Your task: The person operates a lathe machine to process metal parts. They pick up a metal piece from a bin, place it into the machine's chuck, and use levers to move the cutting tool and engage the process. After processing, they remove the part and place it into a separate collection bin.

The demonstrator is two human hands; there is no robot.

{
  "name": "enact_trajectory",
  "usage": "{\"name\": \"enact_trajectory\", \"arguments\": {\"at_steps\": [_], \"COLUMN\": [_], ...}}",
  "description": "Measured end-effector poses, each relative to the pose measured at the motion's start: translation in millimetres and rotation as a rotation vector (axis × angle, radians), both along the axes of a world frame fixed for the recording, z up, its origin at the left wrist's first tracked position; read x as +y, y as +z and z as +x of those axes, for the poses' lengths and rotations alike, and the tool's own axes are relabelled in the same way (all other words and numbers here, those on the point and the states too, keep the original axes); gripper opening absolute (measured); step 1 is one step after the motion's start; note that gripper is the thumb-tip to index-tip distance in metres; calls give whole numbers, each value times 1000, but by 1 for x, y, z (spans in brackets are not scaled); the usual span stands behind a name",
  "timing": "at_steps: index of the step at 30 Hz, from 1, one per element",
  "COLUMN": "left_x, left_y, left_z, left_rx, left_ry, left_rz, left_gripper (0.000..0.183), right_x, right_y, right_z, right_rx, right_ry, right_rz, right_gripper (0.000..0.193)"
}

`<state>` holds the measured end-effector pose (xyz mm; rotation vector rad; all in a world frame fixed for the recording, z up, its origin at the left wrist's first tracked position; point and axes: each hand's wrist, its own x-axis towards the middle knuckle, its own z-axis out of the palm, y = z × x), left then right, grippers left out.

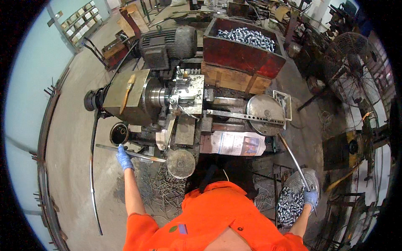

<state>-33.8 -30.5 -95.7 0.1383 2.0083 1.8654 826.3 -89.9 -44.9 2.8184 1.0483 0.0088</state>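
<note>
My left hand (124, 159), in a blue glove, is closed around a long metal lever (146, 157) at the machine's near left side. A round metal disc (181, 163) sits by the lever's right end. On the far right, my gloved right hand (310, 198) is closed on the lower end of a shiny metal bar (294, 161). This bar slants down from the large round plate (264, 109). Just beneath that hand is a mesh basket (315, 175) holding many small shiny metal fittings (289, 206). The machine's metal block (190, 94) and spindle (158, 96) lie ahead of me.
A wooden-handled brush (127, 94) lies on the machine housing (113, 104). Beyond are a motor (167, 44) and a red bin (243, 56) of metal fittings on a wooden crate (234, 78). Newspaper (234, 143) covers the front. A caged fan (351, 69) stands right; metal shavings (165, 188) litter the floor.
</note>
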Motion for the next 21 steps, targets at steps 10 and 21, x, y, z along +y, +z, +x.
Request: {"name": "enact_trajectory", "arguments": {"at_steps": [10, 21], "left_x": [1, 2], "left_y": [4, -5], "left_z": [2, -5], "left_rx": [4, -2], "left_ry": [-15, 11], "left_rz": [13, 40], "left_gripper": [42, 39], "right_x": [-2, -14], "right_y": [-11, -13], "right_z": [10, 7], "right_rx": [0, -30], "right_ry": [-85, 23], "right_rz": [-99, -18], "right_gripper": [47, 43]}}
